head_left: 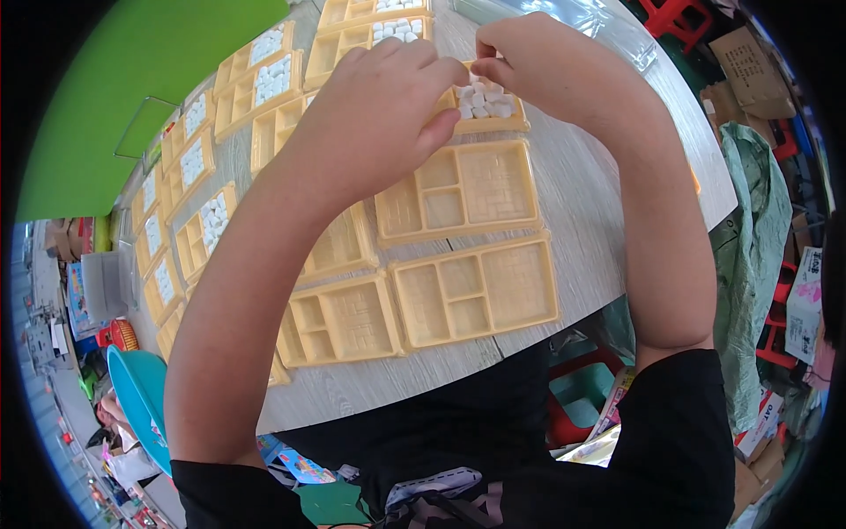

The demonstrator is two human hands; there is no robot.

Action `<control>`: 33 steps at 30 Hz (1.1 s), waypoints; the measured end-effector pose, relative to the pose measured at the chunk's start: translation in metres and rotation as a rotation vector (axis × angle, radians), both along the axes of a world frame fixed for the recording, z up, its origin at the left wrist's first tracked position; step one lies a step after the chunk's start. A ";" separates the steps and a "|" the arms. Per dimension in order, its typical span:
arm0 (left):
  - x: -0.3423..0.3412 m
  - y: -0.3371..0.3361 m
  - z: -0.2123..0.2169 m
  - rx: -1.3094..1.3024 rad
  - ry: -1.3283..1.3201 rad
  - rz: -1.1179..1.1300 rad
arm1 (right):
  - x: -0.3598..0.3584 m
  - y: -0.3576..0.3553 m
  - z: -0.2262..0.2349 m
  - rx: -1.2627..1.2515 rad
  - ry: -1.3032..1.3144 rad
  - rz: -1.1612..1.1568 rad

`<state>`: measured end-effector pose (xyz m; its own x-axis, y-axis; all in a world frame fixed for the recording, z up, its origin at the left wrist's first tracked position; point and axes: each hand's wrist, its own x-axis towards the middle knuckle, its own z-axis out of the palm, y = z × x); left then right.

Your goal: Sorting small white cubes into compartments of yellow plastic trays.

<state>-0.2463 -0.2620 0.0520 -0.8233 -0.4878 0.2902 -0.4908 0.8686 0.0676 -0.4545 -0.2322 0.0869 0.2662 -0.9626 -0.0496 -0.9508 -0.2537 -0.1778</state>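
Observation:
My left hand (392,101) reaches over a pale yellow compartment tray (493,123), its thumb apart from its bent index finger. The other fingertips are hidden behind the hand. Across the same tray's far edge, my right hand (522,63) is curled, thumb and index finger close together. Whatever lies between them cannot be made out. Beneath both hands, a heap of small white chunky pieces (483,100) fills the tray's large right compartment. Toward me lie a bare yellow tray (458,189) and another bare yellow tray (476,291).
Several yellow trays with white pieces stand in rows at left and back, such as a filled tray (204,220). Clear plastic (586,35) covers the far table edge. A teal basin (137,401) is at left; cartons (749,70) and a green sack (745,264) are at right.

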 end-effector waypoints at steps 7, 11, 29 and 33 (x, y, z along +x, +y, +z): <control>-0.009 0.005 0.004 -0.013 -0.080 -0.060 | -0.014 -0.005 -0.023 -0.152 0.014 -0.017; -0.006 0.001 0.000 -0.051 -0.050 -0.030 | -0.010 -0.003 -0.027 -0.093 -0.147 -0.035; -0.016 0.000 -0.002 0.005 -0.173 0.023 | -0.011 -0.006 -0.027 -0.129 -0.110 -0.122; -0.012 0.000 0.003 0.041 -0.162 0.038 | -0.014 -0.008 -0.030 -0.150 -0.123 -0.093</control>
<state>-0.2587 -0.2624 0.0546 -0.8384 -0.5282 0.1347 -0.5307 0.8473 0.0196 -0.4687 -0.2404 0.0569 0.1710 -0.9776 0.1231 -0.9448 -0.1981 -0.2608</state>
